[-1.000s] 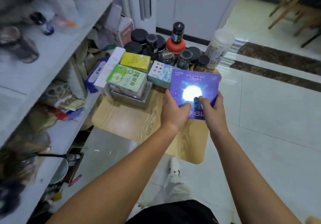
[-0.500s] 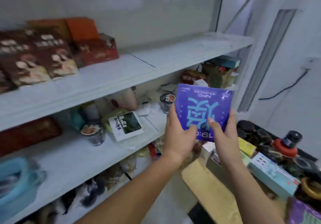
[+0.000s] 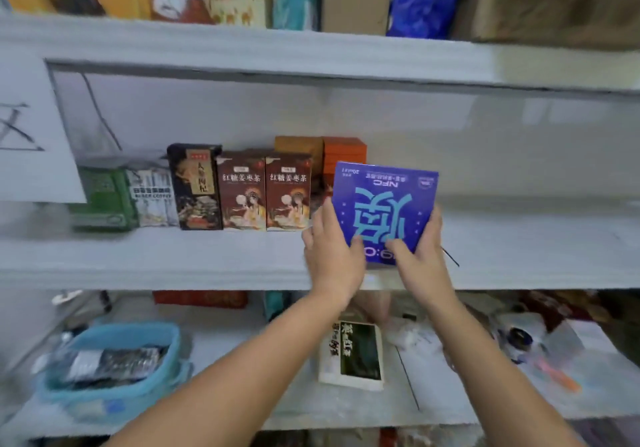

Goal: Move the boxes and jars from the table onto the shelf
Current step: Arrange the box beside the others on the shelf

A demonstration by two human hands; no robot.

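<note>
**Purple box held at the front edge of the middle shelf.**
The left hand and right hand each grip a lower corner, with the box upright and its print inverted. Open shelf board runs to its right. Two brown boxes stand just to its left. Legible: "NFC", upside down, on the purple box; "红糖姜枣茶" on the brown boxes.

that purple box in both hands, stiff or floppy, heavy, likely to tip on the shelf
Probably stiff: the purple box shows straight edges and a flat face though the left hand and right hand grip only its lower corners. Likely light, since that corner grip alone carries it. Its depth is hidden, so tipping on the shelf is uncertain.
</note>
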